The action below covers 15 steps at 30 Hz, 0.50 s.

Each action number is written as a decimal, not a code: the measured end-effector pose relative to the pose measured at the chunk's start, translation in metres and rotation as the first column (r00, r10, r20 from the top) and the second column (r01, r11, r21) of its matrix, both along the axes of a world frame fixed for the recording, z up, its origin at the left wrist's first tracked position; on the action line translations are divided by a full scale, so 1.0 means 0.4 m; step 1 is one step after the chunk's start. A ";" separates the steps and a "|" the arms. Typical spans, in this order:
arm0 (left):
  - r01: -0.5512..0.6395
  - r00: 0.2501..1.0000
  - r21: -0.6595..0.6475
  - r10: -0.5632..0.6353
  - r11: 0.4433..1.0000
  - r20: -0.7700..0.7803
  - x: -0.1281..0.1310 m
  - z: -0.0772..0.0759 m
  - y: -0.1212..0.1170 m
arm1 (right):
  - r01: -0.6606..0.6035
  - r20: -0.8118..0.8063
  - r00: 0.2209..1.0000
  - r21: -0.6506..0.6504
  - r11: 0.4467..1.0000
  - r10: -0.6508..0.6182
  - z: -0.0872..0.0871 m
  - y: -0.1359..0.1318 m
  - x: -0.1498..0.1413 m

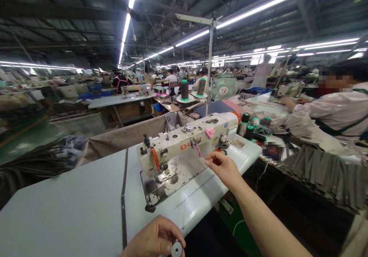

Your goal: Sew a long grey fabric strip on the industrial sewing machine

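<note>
Sitting in front of the sewing machine point(176, 145), the metal bobbin point(177, 247) is gripped by the left hand point(156, 234); likely light, rigid and slick, it should handle best by its rim. Over the bench point(71, 207), the right hand point(225, 168), nearer the machine, bunches its fingertips; whether they pinch thread, I cannot tell.

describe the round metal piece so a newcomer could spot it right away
On the pale table, find the off-white sewing machine, then drop to the left hand at the bottom edge. It holds the round metal piece, silvery with a dark centre hole, not mounted on the machine.
</note>
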State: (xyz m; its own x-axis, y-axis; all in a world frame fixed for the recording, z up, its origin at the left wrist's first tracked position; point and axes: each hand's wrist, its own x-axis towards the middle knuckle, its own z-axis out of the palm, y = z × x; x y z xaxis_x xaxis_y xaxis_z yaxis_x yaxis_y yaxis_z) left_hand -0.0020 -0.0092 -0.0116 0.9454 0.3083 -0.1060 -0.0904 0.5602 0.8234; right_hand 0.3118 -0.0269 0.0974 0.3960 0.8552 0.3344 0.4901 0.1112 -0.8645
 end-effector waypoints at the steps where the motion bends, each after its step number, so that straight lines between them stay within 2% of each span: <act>1: -0.002 1.000 0.005 0.002 1.000 -0.003 -0.001 -0.003 0.002 | 0.015 0.018 1.000 0.009 1.000 -0.015 0.003 0.014 -0.004; 4: -0.016 1.000 0.042 0.016 0.999 -0.017 -0.003 -0.007 0.008 | 0.049 0.054 0.997 0.046 0.998 -0.051 0.009 0.060 -0.016; 9: -0.060 0.998 0.043 0.059 0.997 0.022 0.009 0.005 0.006 | -0.009 0.045 0.999 0.015 1.000 0.009 0.001 0.134 -0.036; 13: -0.210 0.973 -0.003 0.209 0.978 0.098 0.015 0.009 0.003 | -0.020 0.028 0.999 -0.013 1.000 0.020 -0.021 0.138 -0.044; 15: -0.199 0.978 0.032 0.196 0.979 0.074 0.011 0.005 0.005 | -0.026 0.030 0.999 -0.040 0.999 0.027 -0.033 0.117 -0.043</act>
State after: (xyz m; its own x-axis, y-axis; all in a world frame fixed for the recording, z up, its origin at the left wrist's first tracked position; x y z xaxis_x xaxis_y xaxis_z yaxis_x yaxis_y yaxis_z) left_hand 0.0026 -0.0073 -0.0096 0.8699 0.4925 -0.0260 -0.2544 0.4931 0.8319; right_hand 0.2945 0.0200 0.0842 0.3634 0.8778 0.3120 0.5137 0.0906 -0.8532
